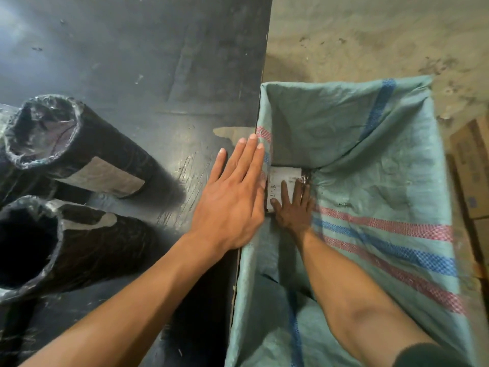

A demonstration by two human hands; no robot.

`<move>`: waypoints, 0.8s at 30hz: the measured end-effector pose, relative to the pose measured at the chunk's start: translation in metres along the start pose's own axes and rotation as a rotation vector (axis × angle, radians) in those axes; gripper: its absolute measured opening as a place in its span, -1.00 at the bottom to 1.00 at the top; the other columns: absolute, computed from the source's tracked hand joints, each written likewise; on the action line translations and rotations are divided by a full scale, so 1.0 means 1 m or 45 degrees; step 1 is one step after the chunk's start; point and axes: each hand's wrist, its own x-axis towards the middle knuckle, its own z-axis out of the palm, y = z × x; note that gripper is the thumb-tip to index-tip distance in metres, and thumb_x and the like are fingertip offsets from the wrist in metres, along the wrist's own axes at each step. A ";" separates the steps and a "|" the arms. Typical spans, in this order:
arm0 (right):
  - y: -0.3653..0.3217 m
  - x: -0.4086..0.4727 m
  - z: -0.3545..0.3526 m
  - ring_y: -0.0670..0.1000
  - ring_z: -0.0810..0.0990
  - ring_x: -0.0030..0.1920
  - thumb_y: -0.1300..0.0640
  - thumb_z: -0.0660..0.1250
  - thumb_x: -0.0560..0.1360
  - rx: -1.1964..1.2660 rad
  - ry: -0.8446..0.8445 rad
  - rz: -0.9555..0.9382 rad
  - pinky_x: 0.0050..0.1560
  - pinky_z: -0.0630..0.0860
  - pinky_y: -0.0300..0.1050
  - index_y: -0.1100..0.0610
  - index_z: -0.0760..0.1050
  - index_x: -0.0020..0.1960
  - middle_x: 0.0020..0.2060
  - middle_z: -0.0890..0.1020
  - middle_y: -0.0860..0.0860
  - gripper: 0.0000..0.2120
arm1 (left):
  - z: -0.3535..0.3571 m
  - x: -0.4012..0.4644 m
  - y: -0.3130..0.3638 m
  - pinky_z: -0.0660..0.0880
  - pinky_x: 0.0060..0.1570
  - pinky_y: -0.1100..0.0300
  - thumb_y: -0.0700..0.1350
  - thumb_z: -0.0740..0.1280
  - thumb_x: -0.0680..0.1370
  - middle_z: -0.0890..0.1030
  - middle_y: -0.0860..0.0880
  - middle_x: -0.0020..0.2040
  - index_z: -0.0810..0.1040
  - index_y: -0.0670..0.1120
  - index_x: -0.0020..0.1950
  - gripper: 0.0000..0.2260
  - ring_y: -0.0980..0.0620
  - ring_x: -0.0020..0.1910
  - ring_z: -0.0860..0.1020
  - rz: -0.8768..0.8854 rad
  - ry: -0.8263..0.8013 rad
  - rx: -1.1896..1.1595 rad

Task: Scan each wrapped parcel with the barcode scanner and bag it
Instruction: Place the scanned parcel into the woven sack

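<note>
A green woven sack [370, 154] with blue and pink stripes stands open beside the dark table [132, 49]. Two black-wrapped rolls [79, 144] lie on the table. The left hand [232, 197] lies flat, fingers straight, at the table edge against the sack's rim. Deep in the sack, the right hand [292, 205] presses straight fingers on a parcel's white label [284, 181]; its print is unreadable.

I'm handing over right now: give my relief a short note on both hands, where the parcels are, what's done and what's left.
Left hand: open, flat at the table edge against the sack rim.
Right hand: open, deep inside the sack, fingers spread on a labelled parcel; no grip shown.
Done: that parcel lies at the sack's bottom.
Left: two black wrapped rolls lie on the table's left side, not yet bagged. No scanner in view, so I cannot tell whether they are scanned.
</note>
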 end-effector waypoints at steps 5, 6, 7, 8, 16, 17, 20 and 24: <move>-0.005 0.007 -0.008 0.24 -0.45 0.62 -0.28 -0.18 0.72 -0.076 -0.144 0.062 0.63 -0.29 0.29 -0.12 -0.38 0.68 0.64 -0.41 0.10 -0.36 | 0.002 0.000 -0.001 -0.11 0.63 -0.01 -0.01 -0.01 0.69 0.02 -0.06 0.68 0.05 -0.14 0.67 -0.45 0.03 0.66 -0.07 0.002 -0.008 -0.012; -0.007 0.007 -0.012 0.24 -0.45 0.62 -0.28 -0.17 0.73 -0.087 -0.179 0.076 0.62 -0.28 0.30 -0.13 -0.39 0.68 0.64 -0.42 0.09 -0.36 | 0.002 0.000 -0.001 -0.12 0.63 -0.01 -0.01 -0.01 0.69 0.01 -0.06 0.68 0.05 -0.14 0.67 -0.45 0.04 0.66 -0.08 -0.002 -0.011 -0.018; -0.009 0.006 -0.016 0.25 -0.45 0.62 -0.27 -0.16 0.73 -0.095 -0.217 0.088 0.62 -0.27 0.31 -0.13 -0.39 0.68 0.64 -0.42 0.09 -0.35 | 0.001 0.000 -0.001 -0.13 0.63 0.00 0.00 -0.02 0.69 0.01 -0.06 0.68 0.04 -0.13 0.67 -0.45 0.04 0.65 -0.09 -0.003 -0.013 -0.022; -0.011 0.005 -0.021 0.26 -0.45 0.62 -0.27 -0.15 0.73 -0.107 -0.250 0.094 0.62 -0.26 0.32 -0.12 -0.39 0.68 0.64 -0.42 0.10 -0.35 | 0.001 -0.001 -0.001 -0.14 0.63 0.00 0.00 -0.03 0.70 0.00 -0.05 0.68 0.04 -0.13 0.67 -0.46 0.05 0.65 -0.09 -0.002 -0.015 -0.024; -0.006 -0.019 -0.047 0.26 -0.32 0.66 -0.26 -0.08 0.73 -0.024 -0.402 0.148 0.63 -0.17 0.33 -0.08 -0.25 0.72 0.67 -0.31 0.15 -0.34 | 0.001 0.001 0.000 -0.19 0.62 0.02 0.01 -0.05 0.69 -0.02 -0.05 0.68 0.02 -0.12 0.67 -0.45 0.04 0.66 -0.10 -0.003 -0.019 -0.028; -0.005 -0.023 -0.048 0.25 -0.30 0.67 -0.26 -0.09 0.73 0.004 -0.400 0.161 0.64 -0.16 0.31 -0.09 -0.23 0.72 0.68 -0.29 0.14 -0.35 | 0.002 0.001 0.000 -0.21 0.62 0.02 0.01 -0.05 0.70 -0.03 -0.04 0.68 0.01 -0.12 0.68 -0.45 0.04 0.66 -0.10 -0.006 -0.024 -0.023; -0.005 -0.039 -0.059 0.23 -0.30 0.67 -0.25 -0.06 0.73 0.077 -0.374 0.185 0.64 -0.16 0.29 -0.07 -0.22 0.72 0.69 -0.27 0.13 -0.33 | 0.001 0.002 -0.001 -0.22 0.61 0.03 -0.01 -0.02 0.71 -0.05 -0.04 0.68 0.00 -0.12 0.68 -0.47 0.04 0.66 -0.11 -0.015 -0.034 -0.015; -0.005 -0.066 -0.080 0.20 -0.34 0.67 -0.24 -0.08 0.74 0.087 -0.303 0.200 0.64 -0.19 0.27 -0.07 -0.27 0.71 0.68 -0.31 0.14 -0.34 | -0.001 0.001 -0.001 -0.23 0.61 0.01 -0.01 -0.04 0.72 -0.10 -0.04 0.68 -0.06 -0.13 0.68 -0.46 0.03 0.65 -0.15 -0.009 -0.084 0.019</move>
